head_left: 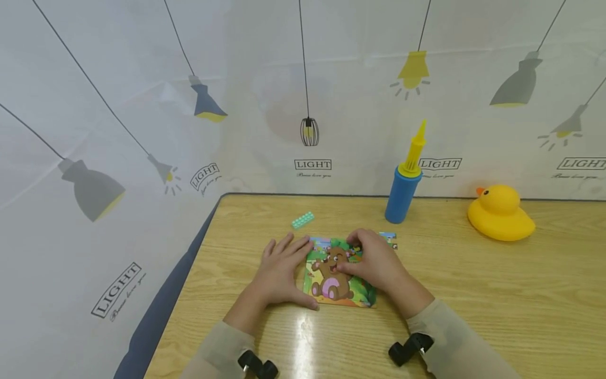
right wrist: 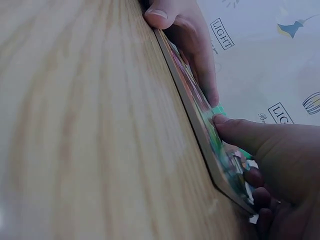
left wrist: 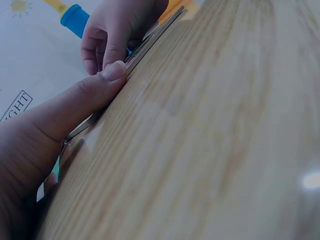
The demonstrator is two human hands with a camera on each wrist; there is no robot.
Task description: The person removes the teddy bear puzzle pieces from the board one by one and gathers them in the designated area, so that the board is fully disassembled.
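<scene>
Steadying bear puzzle board [head_left: 337, 273] w/ flat, relaxed left hand [head_left: 279, 271]; right hand [head_left: 374, 263] fingers curled, pressing pieces. Thin, stiff, light, prob. slides; hold by edges.

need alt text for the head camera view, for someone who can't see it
Two hands work on a bear jigsaw puzzle on a wooden table: the left hand lies flat at its left edge, the right hand rests curled on top. Behind stand a blue and yellow pump, a rubber duck and a small green brick.
</scene>
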